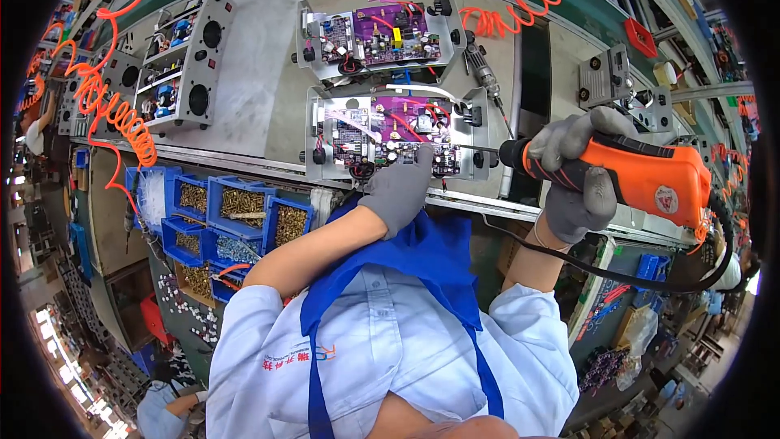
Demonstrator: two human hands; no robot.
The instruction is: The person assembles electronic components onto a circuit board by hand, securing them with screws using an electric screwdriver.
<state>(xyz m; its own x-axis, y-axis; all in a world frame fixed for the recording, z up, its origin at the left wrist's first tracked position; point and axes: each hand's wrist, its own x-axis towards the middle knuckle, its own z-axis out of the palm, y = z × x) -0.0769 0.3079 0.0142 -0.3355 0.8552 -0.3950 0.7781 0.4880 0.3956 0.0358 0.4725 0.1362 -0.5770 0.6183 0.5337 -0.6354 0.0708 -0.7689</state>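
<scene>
My right hand (581, 187), in a grey glove, is wrapped round an orange and black electric screwdriver (650, 179). Its thin bit points left, over the right side of a metal chassis (321, 118) with purple circuit boards (396, 118). Also gloved in grey, my left hand (398, 195) reaches over the chassis's near edge. One finger is stretched out onto the board's small components, close to the bit; the other fingers are partly hidden. Where exactly the bit's tip meets the board cannot be made out.
A second chassis with purple boards (390, 39) lies behind. A slim screwdriver (485, 77) rests at its right. Blue bins (236, 207) of screws stand front left, near boxed units (199, 61). Orange coiled hoses (122, 118) hang left; a black cable (634, 283) loops right.
</scene>
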